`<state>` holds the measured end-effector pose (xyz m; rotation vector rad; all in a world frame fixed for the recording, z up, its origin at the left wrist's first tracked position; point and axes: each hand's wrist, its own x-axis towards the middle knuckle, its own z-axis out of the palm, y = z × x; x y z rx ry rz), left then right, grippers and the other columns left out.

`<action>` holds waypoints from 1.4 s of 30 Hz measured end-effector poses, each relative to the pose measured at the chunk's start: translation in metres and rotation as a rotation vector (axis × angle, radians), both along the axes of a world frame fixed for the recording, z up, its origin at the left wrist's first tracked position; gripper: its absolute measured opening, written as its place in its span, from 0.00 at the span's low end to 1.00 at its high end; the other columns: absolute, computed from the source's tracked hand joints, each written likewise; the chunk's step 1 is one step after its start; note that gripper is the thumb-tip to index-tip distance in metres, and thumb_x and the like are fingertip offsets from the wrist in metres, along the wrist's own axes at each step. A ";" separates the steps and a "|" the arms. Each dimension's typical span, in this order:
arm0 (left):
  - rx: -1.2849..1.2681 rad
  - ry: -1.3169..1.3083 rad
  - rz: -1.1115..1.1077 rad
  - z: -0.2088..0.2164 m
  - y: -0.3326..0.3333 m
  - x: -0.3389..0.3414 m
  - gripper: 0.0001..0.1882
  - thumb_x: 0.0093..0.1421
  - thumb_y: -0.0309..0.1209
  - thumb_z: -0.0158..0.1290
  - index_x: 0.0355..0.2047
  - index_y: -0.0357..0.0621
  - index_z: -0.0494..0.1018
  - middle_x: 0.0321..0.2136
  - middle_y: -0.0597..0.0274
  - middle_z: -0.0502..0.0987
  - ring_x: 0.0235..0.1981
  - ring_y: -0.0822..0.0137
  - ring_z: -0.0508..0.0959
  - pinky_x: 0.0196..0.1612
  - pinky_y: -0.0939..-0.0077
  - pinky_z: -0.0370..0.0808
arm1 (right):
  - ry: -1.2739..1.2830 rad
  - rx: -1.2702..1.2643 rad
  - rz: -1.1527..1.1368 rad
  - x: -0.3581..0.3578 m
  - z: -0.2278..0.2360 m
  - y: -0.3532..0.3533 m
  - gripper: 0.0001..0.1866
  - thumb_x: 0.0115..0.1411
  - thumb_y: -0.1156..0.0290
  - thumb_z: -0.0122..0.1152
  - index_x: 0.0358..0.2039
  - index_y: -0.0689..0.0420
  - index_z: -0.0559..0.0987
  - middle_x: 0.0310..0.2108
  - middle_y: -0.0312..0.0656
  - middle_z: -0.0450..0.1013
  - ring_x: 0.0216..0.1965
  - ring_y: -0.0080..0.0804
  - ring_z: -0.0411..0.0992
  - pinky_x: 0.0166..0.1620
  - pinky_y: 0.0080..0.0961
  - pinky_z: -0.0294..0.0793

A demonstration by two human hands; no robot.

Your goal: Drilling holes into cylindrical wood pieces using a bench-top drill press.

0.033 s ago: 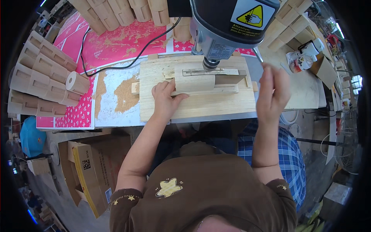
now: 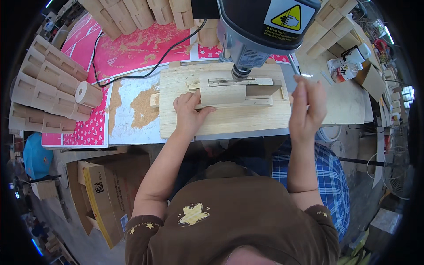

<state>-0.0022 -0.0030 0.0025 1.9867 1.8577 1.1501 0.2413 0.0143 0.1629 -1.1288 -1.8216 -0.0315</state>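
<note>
A pale wooden cylinder piece (image 2: 223, 94) lies on its side in a wooden jig on the flat board (image 2: 238, 118). My left hand (image 2: 189, 112) grips its left end, fingertips against the end and thumb stretched along the front strip. Above it stands a drill press (image 2: 254, 48), its chuck (image 2: 241, 73) close over the slot in the top of the piece. The drill tip cannot be made out. To the right, my right hand (image 2: 308, 108) is closed round the end of the press's metal lever (image 2: 293, 65); the fingers cover the lever's end.
Stacked wooden cylinders with slots (image 2: 53, 88) stand at the left, more behind the press. A black cable (image 2: 145, 74) crosses the pink sheet (image 2: 141, 46), which is strewn with sawdust. Plastic jars (image 2: 346, 70) stand on the right; a cardboard box (image 2: 106, 194) sits below left.
My right hand has come slightly nearer and to the left, the lever swinging with it. My left hand and the wooden cylinder piece stay where they were.
</note>
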 end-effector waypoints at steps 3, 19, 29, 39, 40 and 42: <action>0.002 0.005 -0.009 0.005 0.002 0.003 0.31 0.35 0.39 0.67 0.44 0.47 0.74 0.24 0.67 0.67 0.32 0.64 0.68 0.44 0.66 0.58 | 0.004 0.123 0.026 -0.001 -0.041 0.011 0.05 0.55 0.76 0.56 0.33 0.57 0.77 0.26 0.38 0.70 0.33 0.32 0.70 0.54 0.38 0.56; 0.095 0.018 -0.035 0.005 0.017 0.040 0.33 0.35 0.39 0.67 0.45 0.46 0.73 0.25 0.66 0.70 0.34 0.63 0.69 0.46 0.64 0.58 | 0.086 -0.001 0.050 -0.013 0.097 0.119 0.16 0.60 0.64 0.49 0.33 0.67 0.77 0.28 0.49 0.75 0.33 0.33 0.73 0.38 0.25 0.69; 0.076 0.004 -0.023 0.003 0.013 0.037 0.33 0.35 0.40 0.67 0.46 0.48 0.73 0.25 0.67 0.70 0.35 0.63 0.69 0.47 0.63 0.58 | 0.056 -0.048 0.126 0.005 0.051 0.036 0.10 0.60 0.69 0.51 0.27 0.62 0.77 0.16 0.36 0.67 0.19 0.23 0.65 0.30 0.23 0.61; 0.082 0.003 -0.039 0.005 0.018 0.043 0.32 0.36 0.40 0.67 0.44 0.47 0.73 0.25 0.67 0.70 0.35 0.62 0.70 0.48 0.62 0.58 | 0.163 0.158 0.201 0.000 -0.073 0.040 0.06 0.56 0.76 0.52 0.32 0.59 0.77 0.27 0.40 0.74 0.29 0.32 0.70 0.56 0.40 0.56; 0.093 0.004 -0.040 0.004 0.017 0.044 0.32 0.36 0.40 0.67 0.44 0.47 0.73 0.25 0.66 0.71 0.35 0.62 0.70 0.48 0.62 0.58 | 0.134 0.178 0.202 0.001 -0.073 0.040 0.06 0.55 0.77 0.52 0.31 0.60 0.77 0.26 0.40 0.74 0.29 0.32 0.70 0.55 0.40 0.58; 0.106 0.005 -0.029 0.004 0.016 0.043 0.32 0.36 0.40 0.67 0.44 0.47 0.74 0.26 0.66 0.71 0.35 0.62 0.70 0.48 0.62 0.58 | 0.106 0.199 0.214 0.002 -0.066 0.040 0.05 0.55 0.77 0.52 0.30 0.60 0.77 0.25 0.41 0.73 0.28 0.33 0.70 0.55 0.40 0.59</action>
